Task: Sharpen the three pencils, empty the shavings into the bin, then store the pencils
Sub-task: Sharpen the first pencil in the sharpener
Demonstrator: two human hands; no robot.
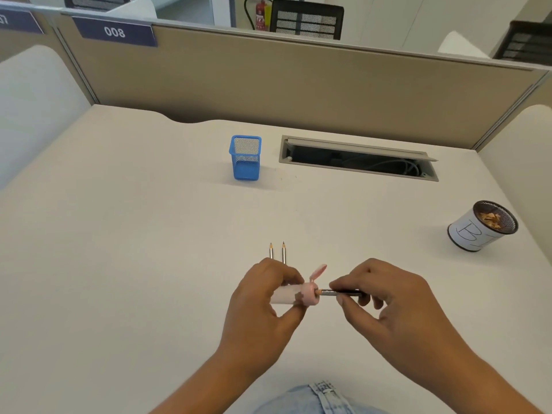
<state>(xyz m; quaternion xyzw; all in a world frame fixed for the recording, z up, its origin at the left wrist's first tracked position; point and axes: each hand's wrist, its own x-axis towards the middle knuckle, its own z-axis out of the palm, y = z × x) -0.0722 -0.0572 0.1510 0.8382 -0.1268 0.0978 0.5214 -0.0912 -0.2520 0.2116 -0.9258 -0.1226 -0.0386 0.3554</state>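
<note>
My left hand (263, 297) grips a pink rabbit-shaped sharpener (298, 294) with a pale tube body, held sideways above the desk. My right hand (385, 300) pinches a dark pencil (340, 292) whose tip sits in the sharpener's opening. Two more pencils (277, 252) lie side by side on the desk just beyond my left hand, their sharp points facing away; their lower ends are hidden by the hand. A blue mesh pencil holder (245, 158) stands upright at the middle far side. A round bin (481, 227) wrapped in white paper, with shavings inside, stands at the right.
An open cable tray (358, 159) is set into the desk (134, 234) beside the blue holder. Beige partition walls (298, 85) close off the back and sides. My lap in light denim (316, 398) shows at the near edge.
</note>
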